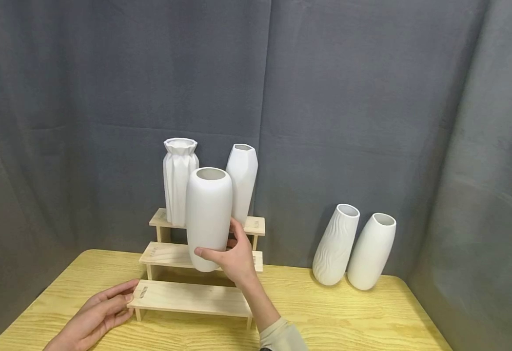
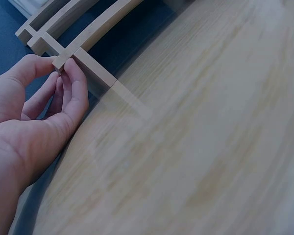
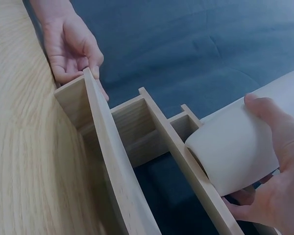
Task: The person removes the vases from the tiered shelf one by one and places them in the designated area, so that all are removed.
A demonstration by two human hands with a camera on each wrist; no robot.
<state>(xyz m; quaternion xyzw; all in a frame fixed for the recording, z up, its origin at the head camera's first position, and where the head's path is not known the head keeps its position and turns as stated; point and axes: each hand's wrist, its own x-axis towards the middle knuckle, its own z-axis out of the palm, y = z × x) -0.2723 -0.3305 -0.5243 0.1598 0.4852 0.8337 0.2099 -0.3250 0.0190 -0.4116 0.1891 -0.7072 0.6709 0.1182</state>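
My right hand (image 1: 240, 258) grips a smooth white vase (image 1: 209, 219) low on its body, thumb in front and fingers behind. The vase is upright at the middle step of a three-step wooden stand (image 1: 190, 297); whether its base touches the step I cannot tell. In the right wrist view the vase (image 3: 235, 147) has its base close to the middle board. My left hand (image 1: 102, 314) pinches the left end of the lowest board, as the left wrist view shows too. Behind, on the top step, stand a pleated white vase (image 1: 179, 183) and a faceted white vase (image 1: 243, 178).
Two more white vases stand on the wooden table (image 1: 326, 317) to the right: a wavy-ribbed vase (image 1: 336, 243) and a smooth, rounded vase (image 1: 371, 251). A grey curtain (image 1: 348, 97) hangs behind the table and along its sides.
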